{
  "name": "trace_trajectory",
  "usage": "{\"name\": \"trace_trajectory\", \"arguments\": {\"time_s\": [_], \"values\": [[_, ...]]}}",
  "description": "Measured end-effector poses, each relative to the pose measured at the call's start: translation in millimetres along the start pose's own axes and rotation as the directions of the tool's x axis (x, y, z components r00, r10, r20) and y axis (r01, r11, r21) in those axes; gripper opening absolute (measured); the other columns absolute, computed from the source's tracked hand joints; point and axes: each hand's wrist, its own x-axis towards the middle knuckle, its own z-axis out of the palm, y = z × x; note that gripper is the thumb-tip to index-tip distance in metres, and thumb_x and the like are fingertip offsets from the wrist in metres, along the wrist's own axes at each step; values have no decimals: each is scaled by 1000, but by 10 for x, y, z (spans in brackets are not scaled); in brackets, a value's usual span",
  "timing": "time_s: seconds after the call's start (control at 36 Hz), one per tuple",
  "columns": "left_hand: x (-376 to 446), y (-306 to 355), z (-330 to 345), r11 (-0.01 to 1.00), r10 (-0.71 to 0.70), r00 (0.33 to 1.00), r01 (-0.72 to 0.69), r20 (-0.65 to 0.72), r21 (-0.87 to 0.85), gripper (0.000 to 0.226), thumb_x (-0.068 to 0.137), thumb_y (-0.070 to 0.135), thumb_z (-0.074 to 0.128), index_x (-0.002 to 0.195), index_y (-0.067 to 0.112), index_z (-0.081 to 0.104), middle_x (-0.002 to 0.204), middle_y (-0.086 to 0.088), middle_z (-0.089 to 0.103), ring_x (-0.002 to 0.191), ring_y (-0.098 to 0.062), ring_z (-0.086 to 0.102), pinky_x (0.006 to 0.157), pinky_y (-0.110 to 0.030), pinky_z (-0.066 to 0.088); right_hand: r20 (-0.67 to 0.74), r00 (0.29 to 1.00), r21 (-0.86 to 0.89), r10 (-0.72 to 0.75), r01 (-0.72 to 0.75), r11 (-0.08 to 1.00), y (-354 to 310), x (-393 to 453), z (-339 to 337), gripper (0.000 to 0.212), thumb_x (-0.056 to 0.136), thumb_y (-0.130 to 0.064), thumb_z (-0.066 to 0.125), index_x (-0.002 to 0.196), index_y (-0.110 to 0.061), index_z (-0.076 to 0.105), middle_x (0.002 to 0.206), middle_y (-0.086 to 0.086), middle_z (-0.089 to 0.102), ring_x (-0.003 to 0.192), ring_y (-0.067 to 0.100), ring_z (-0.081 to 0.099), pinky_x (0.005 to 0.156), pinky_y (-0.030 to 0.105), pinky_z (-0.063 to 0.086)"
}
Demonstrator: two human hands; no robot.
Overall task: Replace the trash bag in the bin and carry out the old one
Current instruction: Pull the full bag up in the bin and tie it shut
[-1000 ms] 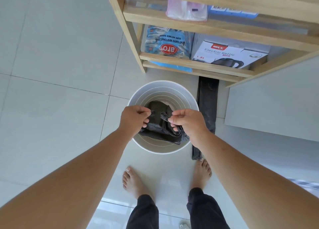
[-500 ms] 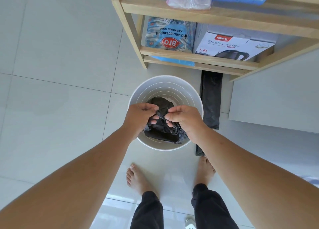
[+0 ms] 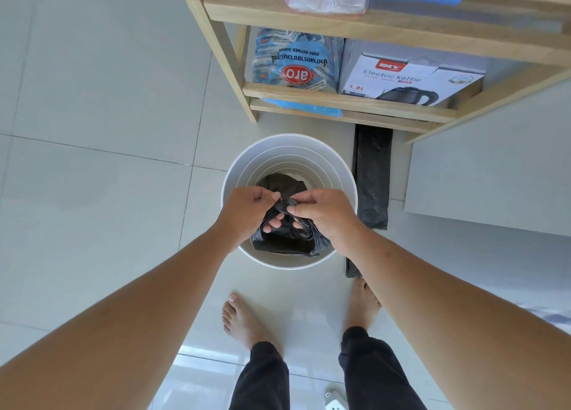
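A round white bin (image 3: 244,165) stands on the tiled floor in front of my bare feet. Inside it sits the old black trash bag (image 3: 284,244), its top gathered into a twisted neck. My left hand (image 3: 247,213) and my right hand (image 3: 326,215) meet over the bin's middle, both pinching that twisted neck. A flat folded black bag (image 3: 372,177) lies on the floor just right of the bin, apart from both hands.
A wooden shelf unit (image 3: 340,100) stands right behind the bin, holding a blue sugar pack (image 3: 298,61) and an electric kettle box (image 3: 408,78). A grey cabinet side (image 3: 494,168) is at the right. A white plug (image 3: 335,402) lies by my feet. Open tiled floor extends left.
My hands have drawn closer together over the bin, bunching the bag's top from two separate edges into one twisted neck. The view has shifted slightly.
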Motion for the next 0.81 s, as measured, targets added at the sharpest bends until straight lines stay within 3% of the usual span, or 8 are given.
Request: {"name": "trace_trajectory", "arguments": {"time_s": [0.14,0.28,0.39,0.56,0.64,0.67,0.72,0.81], "values": [[44,44,34,993,-57,995,66,-85,99,25,100,21,56,93,-1,66,55,-10,62,33,-15,49,36,-20,39,-52,959,-388,-278,238,891,-10,8,75,10,73,-13,78,81,-11,72,72,-1,69,66,12,63,69,29,53],[60,80,30,991,-122,989,126,-89,41,21,99,22,57,89,6,67,44,-5,58,34,-19,45,37,-20,39,-26,908,-497,-418,351,794,-94,-2,123,7,73,-5,72,78,-8,69,70,-1,67,67,17,64,66,31,53],[67,118,42,976,-211,976,208,-60,-62,16,98,17,57,91,5,63,46,-9,57,33,-19,45,36,-20,39,174,823,-612,-540,520,596,-103,33,119,24,71,3,58,86,-14,68,66,-7,52,63,12,49,61,26,42],[78,148,-11,965,-189,982,185,-5,-184,11,94,-3,51,100,4,57,59,-13,54,42,-20,52,41,-24,44,354,816,-811,-456,511,285,-31,78,7,24,82,-7,49,85,-6,73,85,6,46,77,26,52,67,33,42],[53,96,-112,998,-6,991,15,132,-66,32,79,-19,60,94,9,59,71,-7,48,56,-22,52,53,-27,46,288,906,-843,-310,393,366,-80,132,-54,24,79,-5,48,63,1,63,61,13,44,59,24,40,66,33,48],[20,91,-144,999,29,984,-35,173,31,34,77,-20,62,86,12,61,73,-4,48,60,-22,52,57,-25,47,242,944,-845,-225,319,430,-121,140,-69,24,79,-4,48,65,4,65,57,19,47,54,23,38,57,42,39],[-37,62,-211,969,58,980,-102,192,224,34,78,-18,64,73,15,64,71,-2,56,64,-20,55,62,-23,47,161,987,-784,11,121,609,-202,130,-79,27,80,0,48,83,2,75,65,18,63,50,20,48,50,27,41],[-74,25,-239,873,171,974,-218,146,436,40,80,-11,64,63,24,69,78,3,64,75,-14,63,75,-23,51,238,912,-471,334,-192,861,-272,120,-158,34,85,13,43,98,2,71,94,17,71,80,26,68,78,36,60]]}}
